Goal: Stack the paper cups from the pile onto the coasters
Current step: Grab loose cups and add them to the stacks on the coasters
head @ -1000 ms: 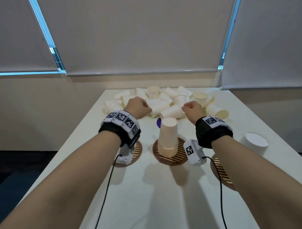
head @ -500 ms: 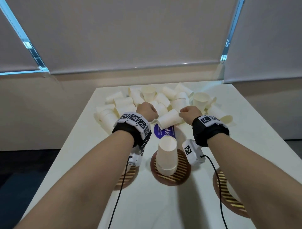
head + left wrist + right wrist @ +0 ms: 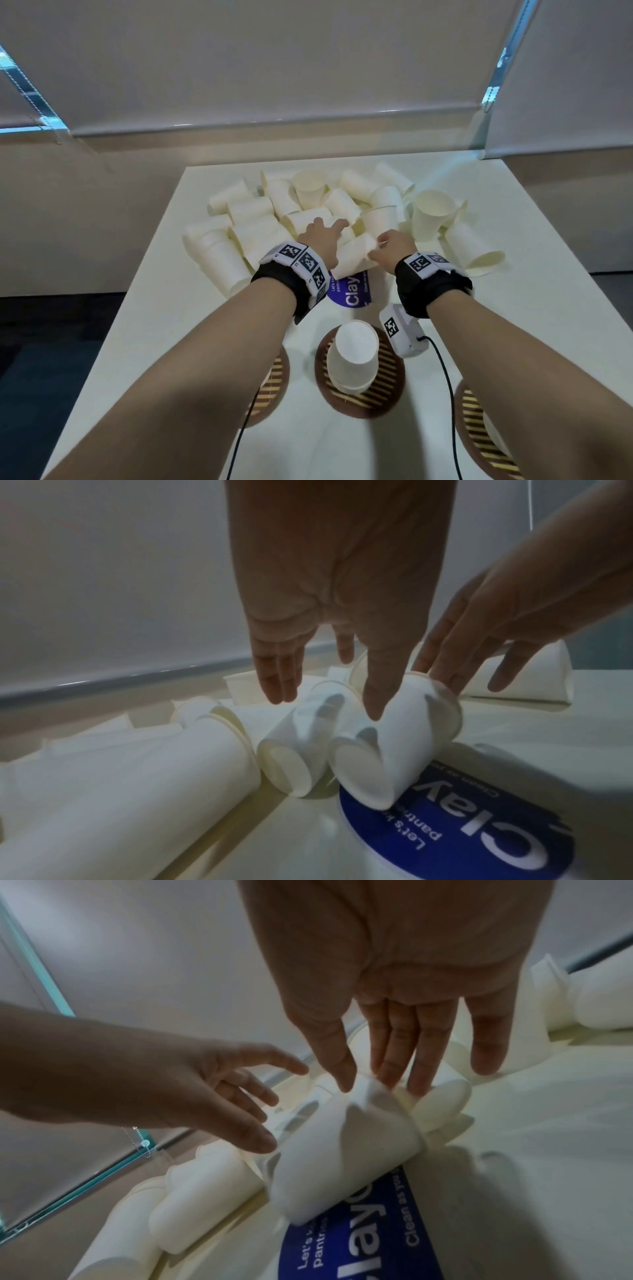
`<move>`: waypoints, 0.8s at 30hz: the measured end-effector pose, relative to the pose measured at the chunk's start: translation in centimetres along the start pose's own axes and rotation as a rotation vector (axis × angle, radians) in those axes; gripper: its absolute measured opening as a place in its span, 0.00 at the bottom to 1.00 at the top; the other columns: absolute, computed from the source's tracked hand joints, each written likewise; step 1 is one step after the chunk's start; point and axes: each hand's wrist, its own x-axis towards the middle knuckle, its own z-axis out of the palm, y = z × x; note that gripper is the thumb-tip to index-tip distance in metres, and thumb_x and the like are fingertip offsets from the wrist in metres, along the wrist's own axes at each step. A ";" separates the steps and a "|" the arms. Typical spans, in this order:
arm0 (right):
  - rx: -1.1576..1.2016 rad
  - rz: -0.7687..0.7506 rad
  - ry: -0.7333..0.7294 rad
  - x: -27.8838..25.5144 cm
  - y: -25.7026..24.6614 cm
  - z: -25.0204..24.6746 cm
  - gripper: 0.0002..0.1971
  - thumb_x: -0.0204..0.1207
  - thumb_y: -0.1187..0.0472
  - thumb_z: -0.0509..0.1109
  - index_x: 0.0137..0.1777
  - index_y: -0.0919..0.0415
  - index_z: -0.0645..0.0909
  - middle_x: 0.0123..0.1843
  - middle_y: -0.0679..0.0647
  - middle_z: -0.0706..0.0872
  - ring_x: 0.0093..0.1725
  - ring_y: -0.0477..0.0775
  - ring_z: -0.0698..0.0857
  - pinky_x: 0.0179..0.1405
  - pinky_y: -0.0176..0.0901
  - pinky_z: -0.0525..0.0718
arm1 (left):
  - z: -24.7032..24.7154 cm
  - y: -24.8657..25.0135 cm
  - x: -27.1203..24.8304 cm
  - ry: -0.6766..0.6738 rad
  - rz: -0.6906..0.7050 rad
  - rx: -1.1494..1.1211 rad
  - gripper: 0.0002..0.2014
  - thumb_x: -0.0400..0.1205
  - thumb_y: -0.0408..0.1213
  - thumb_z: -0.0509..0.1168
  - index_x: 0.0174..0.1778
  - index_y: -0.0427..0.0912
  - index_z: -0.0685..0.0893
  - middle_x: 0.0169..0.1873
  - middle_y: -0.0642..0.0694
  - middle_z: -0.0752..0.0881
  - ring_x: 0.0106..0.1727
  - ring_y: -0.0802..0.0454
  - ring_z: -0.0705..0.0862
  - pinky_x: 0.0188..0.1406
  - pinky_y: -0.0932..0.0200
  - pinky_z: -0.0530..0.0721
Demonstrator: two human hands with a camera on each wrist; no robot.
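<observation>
I see a paper cup [image 3: 352, 255] lying on its side at the near edge of the pile [image 3: 308, 212], its base over a round blue sticker [image 3: 352, 291] on the white table [image 3: 513, 308]. My right hand [image 3: 394, 248] pinches its rim at 3 o'clock; only the right wrist view shows the thumb and fingers creasing that rim. My left hand [image 3: 320, 240] reaches in from 9 o'clock, fingers spread and loose; the left wrist view shows its thumb touching the cup's wall. At 6 o'clock, the head view alone shows inverted stacked cups [image 3: 352, 359] on the middle coaster [image 3: 373, 401], with the left coaster [image 3: 274, 383] and right coaster [image 3: 476, 431] partly hidden by my arms.
</observation>
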 end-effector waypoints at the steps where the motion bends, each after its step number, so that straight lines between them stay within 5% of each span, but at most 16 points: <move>1: 0.008 0.000 -0.008 0.2 0.2 0.0 0.21 0.75 0.65 0.68 0.68 0.65 0.77 0.66 0.63 0.83 0.65 0.63 0.82 0.62 0.47 0.78 | -0.1 0.2 0.4 -0.014 0.005 0.021 0.38 0.78 0.28 0.65 0.81 0.54 0.57 0.67 0.36 0.69 0.67 0.38 0.74 0.53 0.50 0.79; 4: 0.027 -0.011 -0.054 0.5 1.0 0.1 0.09 0.75 0.66 0.66 0.53 0.62 0.84 0.53 0.64 0.86 0.54 0.62 0.84 0.49 0.41 0.77 | 0.1 0.7 1.6 -0.043 0.001 0.087 0.37 0.79 0.27 0.61 0.81 0.54 0.56 0.67 0.35 0.70 0.67 0.38 0.74 0.55 0.49 0.78; 6: 0.041 -0.009 -0.090 0.6 1.4 0.2 0.02 0.74 0.66 0.66 0.41 0.62 0.80 0.44 0.62 0.83 0.45 0.57 0.80 0.44 0.40 0.73 | 0.3 0.8 2.0 -0.046 -0.021 0.157 0.35 0.80 0.27 0.59 0.81 0.54 0.57 0.67 0.35 0.71 0.67 0.38 0.73 0.57 0.48 0.77; 10: 0.084 0.018 -0.118 0.5 2.0 -0.2 0.14 0.75 0.63 0.64 0.29 0.60 0.68 0.36 0.58 0.77 0.42 0.56 0.75 0.43 0.41 0.70 | -0.4 1.1 2.8 -0.029 -0.051 0.238 0.35 0.79 0.31 0.62 0.81 0.52 0.55 0.64 0.37 0.73 0.62 0.39 0.78 0.55 0.49 0.75; 14: 0.126 0.012 -0.088 0.1 1.9 -1.1 0.08 0.76 0.62 0.63 0.37 0.63 0.73 0.40 0.58 0.77 0.42 0.55 0.75 0.43 0.40 0.70 | -1.7 0.7 3.5 -0.084 -0.046 0.191 0.40 0.77 0.42 0.68 0.82 0.53 0.53 0.60 0.37 0.79 0.54 0.38 0.84 0.43 0.50 0.80; 19: 0.155 0.033 0.018 -0.5 2.2 -1.9 0.12 0.79 0.60 0.61 0.35 0.64 0.73 0.39 0.56 0.78 0.43 0.56 0.74 0.39 0.41 0.69 | 0.7 -0.4 3.0 -0.192 -0.108 0.123 0.41 0.67 0.51 0.77 0.74 0.47 0.67 0.59 0.42 0.82 0.57 0.37 0.84 0.55 0.41 0.85; 24: 0.193 0.075 0.135 -1.5 2.4 -2.2 0.13 0.80 0.60 0.59 0.35 0.66 0.71 0.41 0.61 0.78 0.42 0.58 0.73 0.42 0.42 0.67 | 1.7 -1.3 0.7 -0.166 -0.124 -0.028 0.35 0.71 0.45 0.76 0.71 0.37 0.70 0.64 0.38 0.81 0.63 0.40 0.83 0.61 0.49 0.82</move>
